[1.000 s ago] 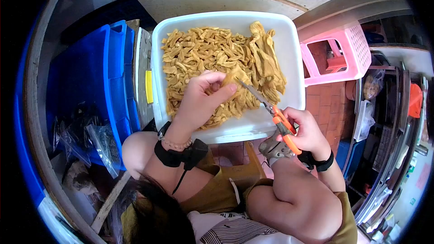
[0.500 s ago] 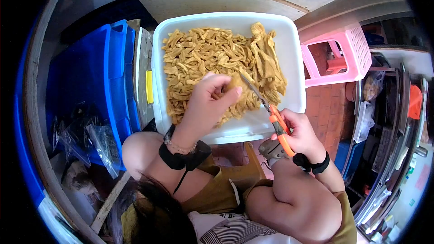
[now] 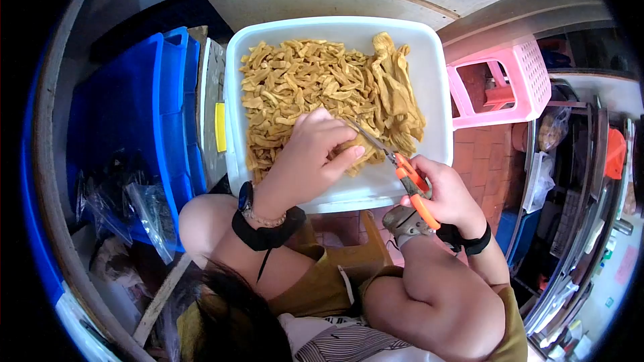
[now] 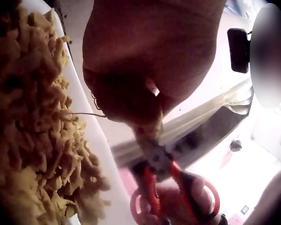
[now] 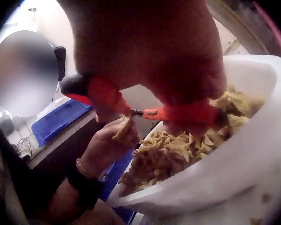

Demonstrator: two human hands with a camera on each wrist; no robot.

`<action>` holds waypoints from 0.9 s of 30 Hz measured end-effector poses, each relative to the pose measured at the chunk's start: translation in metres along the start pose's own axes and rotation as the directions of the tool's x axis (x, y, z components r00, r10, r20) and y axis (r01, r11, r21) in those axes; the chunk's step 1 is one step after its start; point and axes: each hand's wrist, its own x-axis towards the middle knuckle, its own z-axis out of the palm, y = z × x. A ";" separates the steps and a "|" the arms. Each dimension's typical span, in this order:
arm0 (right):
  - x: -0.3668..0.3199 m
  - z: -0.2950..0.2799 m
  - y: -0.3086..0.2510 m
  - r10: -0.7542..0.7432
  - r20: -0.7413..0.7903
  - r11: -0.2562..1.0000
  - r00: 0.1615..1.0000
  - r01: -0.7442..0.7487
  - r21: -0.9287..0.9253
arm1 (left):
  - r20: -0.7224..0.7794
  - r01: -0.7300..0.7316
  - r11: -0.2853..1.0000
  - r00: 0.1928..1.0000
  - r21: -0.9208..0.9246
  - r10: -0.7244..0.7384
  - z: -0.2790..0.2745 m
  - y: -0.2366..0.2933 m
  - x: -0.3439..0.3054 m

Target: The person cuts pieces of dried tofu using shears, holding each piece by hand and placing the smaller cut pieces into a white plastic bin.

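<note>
Left grip (image 3: 310,154): closed on the held piece (image 5: 123,130), pinched between thumb and fingers over the near half of the tub (image 3: 430,87). Right grip (image 3: 447,192): closed around the orange handles of the scissors (image 3: 424,212), just off the tub's near right corner; the handles stand apart in the left wrist view. The blades point inward over the tub, close beside the left fingers. Whether the edges bite into the piece cannot be told.

Procedure, as judged: cutting the piece into strips. Hold it taut with a short end exposed. Set the blades square across it, close to the pivot for leverage. Draw the left fingertips behind the cutting line before each stroke; they lie near enough to be nipped. Match the existing strip width and work low, so that each strip drops inside the tub.

Material: the held piece is yellow-brown and limp-looking, partly hidden by fingers. Cut strips (image 3: 288,80) of like colour, short and irregular, cover the tub's left and middle. Uncut lengths (image 3: 396,90), long and wrinkled, lie along its right side; they will probably flex rather than snap. Beyond the tub's right wall stands a pink stool (image 3: 535,77); beyond its left, a blue bin (image 3: 147,114)
</note>
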 end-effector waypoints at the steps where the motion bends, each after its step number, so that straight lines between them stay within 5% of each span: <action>1: 0.000 -0.001 -0.001 -0.001 0.001 1.000 1.000 0.001 -0.001 | -0.029 -0.018 0.999 0.999 0.037 0.019 0.000 -0.001 0.000; 6: -0.006 -0.002 0.001 0.170 0.100 0.979 0.980 -0.180 0.093 | -0.047 0.040 0.994 0.998 0.100 -0.036 -0.006 0.001 0.000; 14: -0.008 -0.002 0.001 0.124 0.092 0.990 0.988 -0.130 0.053 | -0.099 0.022 0.992 0.995 0.122 -0.010 -0.006 0.007 -0.002; 20: 0.000 0.000 -0.017 0.062 0.084 0.998 0.995 -0.061 -0.014 | -0.185 0.019 0.988 0.982 -0.153 -0.048 0.006 0.006 -0.003; 27: 0.004 -0.004 -0.018 0.006 0.156 1.000 0.988 -0.002 -0.028 | -0.067 0.253 0.887 0.951 -0.387 -0.300 0.005 0.009 -0.003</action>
